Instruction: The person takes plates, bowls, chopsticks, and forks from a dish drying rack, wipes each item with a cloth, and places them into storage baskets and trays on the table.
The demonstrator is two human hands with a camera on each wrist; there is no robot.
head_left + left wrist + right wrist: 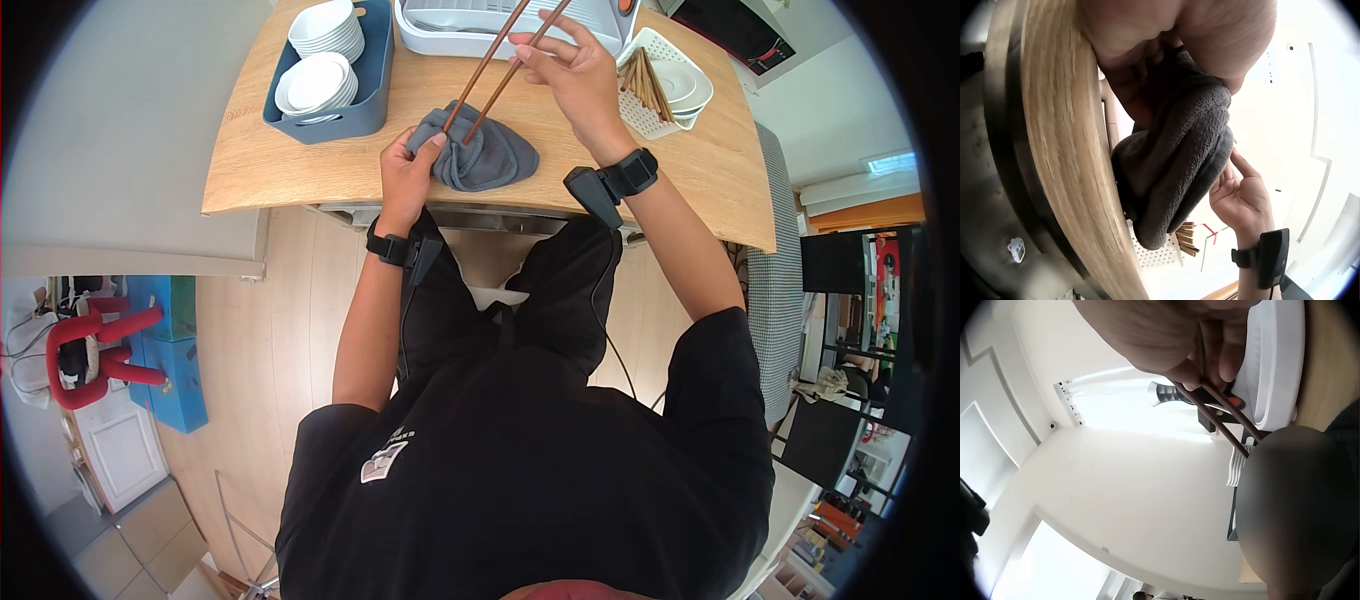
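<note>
My left hand (408, 172) grips the grey cloth (485, 155); my right hand (575, 75), farther off, pinches two chopsticks (500, 62) whose tips meet the cloth.

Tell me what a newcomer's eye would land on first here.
First, the pair of brown chopsticks slanting across the middle of the wooden table, held by the right hand, tips in the grey cloth gripped by the left hand. Next, the blue bin of stacked white dishes at the far left.
</note>
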